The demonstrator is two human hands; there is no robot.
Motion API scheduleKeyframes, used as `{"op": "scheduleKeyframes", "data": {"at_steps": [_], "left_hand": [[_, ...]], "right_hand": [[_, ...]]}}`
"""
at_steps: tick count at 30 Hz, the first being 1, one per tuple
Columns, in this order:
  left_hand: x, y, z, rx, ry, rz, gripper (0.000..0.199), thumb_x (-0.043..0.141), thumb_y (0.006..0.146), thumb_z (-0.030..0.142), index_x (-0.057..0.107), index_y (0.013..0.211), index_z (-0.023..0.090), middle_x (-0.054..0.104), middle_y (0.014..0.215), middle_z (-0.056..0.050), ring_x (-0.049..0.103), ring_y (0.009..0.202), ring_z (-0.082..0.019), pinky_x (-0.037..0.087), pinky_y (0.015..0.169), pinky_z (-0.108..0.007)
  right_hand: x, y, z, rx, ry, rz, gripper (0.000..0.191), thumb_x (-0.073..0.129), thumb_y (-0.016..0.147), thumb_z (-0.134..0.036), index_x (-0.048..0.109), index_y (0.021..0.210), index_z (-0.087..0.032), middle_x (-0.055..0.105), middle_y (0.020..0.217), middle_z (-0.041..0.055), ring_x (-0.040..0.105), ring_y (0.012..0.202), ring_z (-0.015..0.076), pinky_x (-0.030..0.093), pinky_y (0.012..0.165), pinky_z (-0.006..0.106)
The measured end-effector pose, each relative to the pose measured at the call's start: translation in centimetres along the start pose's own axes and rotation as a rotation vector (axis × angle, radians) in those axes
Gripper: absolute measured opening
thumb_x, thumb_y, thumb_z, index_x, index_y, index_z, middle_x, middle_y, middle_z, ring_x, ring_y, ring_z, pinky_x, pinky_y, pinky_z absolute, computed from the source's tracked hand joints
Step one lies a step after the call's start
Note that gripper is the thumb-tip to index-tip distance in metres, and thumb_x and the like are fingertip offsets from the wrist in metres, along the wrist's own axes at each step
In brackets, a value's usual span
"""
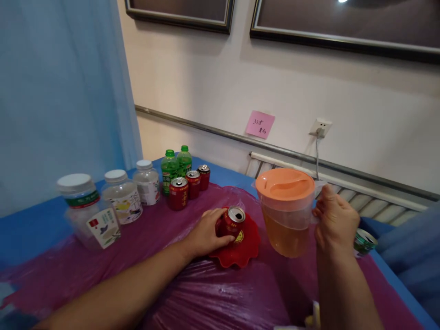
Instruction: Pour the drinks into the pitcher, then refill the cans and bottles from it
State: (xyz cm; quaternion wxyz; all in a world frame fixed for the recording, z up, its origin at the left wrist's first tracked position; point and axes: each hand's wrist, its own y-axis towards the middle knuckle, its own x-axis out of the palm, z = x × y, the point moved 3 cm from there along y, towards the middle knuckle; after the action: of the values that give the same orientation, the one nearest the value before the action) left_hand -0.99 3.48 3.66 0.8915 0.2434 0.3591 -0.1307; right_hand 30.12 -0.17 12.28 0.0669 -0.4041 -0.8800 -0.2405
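Observation:
My left hand (209, 231) is wrapped round a red drink can (233, 224) whose top is open. The can stands upright on a red scalloped plate (252, 240) with a yellow mark in its middle. To the right, my right hand (335, 215) grips the handle of a clear plastic pitcher (287, 231) with an orange lid (285, 183). The pitcher is held upright, about half full of an amber liquid, beside the plate. Part of the can's side is hidden behind my left fingers.
Several red cans (178, 194) and two green-capped bottles (170, 170) stand behind the plate. Clear jars with white lids (123, 197) line the left. A green can (364, 243) is at the right edge. Purple plastic sheeting (206, 293) covers the table.

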Motion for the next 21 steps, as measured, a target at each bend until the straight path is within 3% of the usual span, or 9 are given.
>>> {"op": "scheduleKeyframes", "data": {"at_steps": [9, 16, 21], "left_hand": [[-0.1, 0.0, 0.3, 0.029, -0.043, -0.010, 0.068, 0.083, 0.070, 0.042, 0.061, 0.131, 0.025, 0.068, 0.136, -0.008, 0.061, 0.125, -0.033, 0.043, 0.109, -0.046], [0.0, 0.0, 0.1, 0.011, -0.023, -0.015, 0.069, 0.085, 0.068, 0.041, 0.061, 0.131, 0.024, 0.069, 0.135, -0.008, 0.061, 0.124, -0.034, 0.041, 0.109, -0.048], [0.1, 0.0, 0.0, 0.002, -0.014, -0.029, 0.067, 0.084, 0.067, 0.037, 0.062, 0.130, 0.025, 0.070, 0.132, -0.008, 0.062, 0.123, -0.034, 0.040, 0.110, -0.048]], "right_hand": [[-0.9, 1.5, 0.8, -0.073, -0.280, -0.063, 0.054, 0.078, 0.067, -0.071, 0.060, 0.063, -0.020, 0.047, 0.049, -0.0058, 0.038, 0.044, 0.0101, 0.031, 0.041, 0.026], [-0.7, 0.8, 0.3, -0.153, -0.411, -0.125, 0.055, 0.077, 0.068, -0.072, 0.061, 0.060, -0.020, 0.046, 0.048, -0.0055, 0.037, 0.045, 0.0104, 0.028, 0.042, 0.026], [-0.4, 0.1, 0.3, -0.114, -0.429, -0.152, 0.056, 0.078, 0.067, -0.072, 0.061, 0.060, -0.019, 0.045, 0.050, -0.0055, 0.037, 0.048, 0.0103, 0.027, 0.045, 0.026]]}}
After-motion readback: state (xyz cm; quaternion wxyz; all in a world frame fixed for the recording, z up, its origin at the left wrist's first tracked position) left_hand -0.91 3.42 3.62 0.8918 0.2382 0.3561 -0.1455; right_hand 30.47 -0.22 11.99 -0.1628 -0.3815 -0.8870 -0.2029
